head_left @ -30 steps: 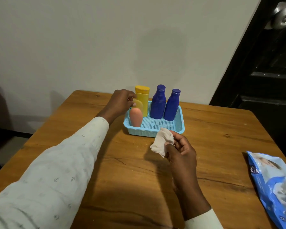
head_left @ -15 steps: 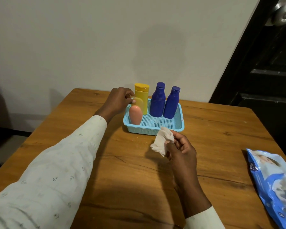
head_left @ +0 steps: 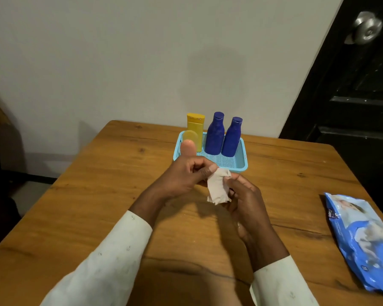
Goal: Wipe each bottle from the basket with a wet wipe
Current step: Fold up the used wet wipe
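Note:
A light blue basket [head_left: 242,166] stands at the table's far middle. In it are a yellow bottle [head_left: 196,123], two dark blue bottles [head_left: 215,135] [head_left: 231,140] and a pink bottle [head_left: 188,148] at the left front, its lower part hidden behind my left hand. A pale translucent yellow piece [head_left: 191,136] sits just behind the pink bottle. My left hand [head_left: 181,176] and my right hand [head_left: 246,200] meet just in front of the basket. Both pinch a crumpled white wet wipe [head_left: 218,189] between them.
A blue pack of wet wipes [head_left: 363,239] lies at the right edge of the wooden table [head_left: 97,195]. A white wall rises behind the table. A dark door with a metal knob [head_left: 368,27] stands at the right.
My left hand has left the bottles in the basket and come back toward me to take hold of the wipe. The wipe now hangs between both hands.

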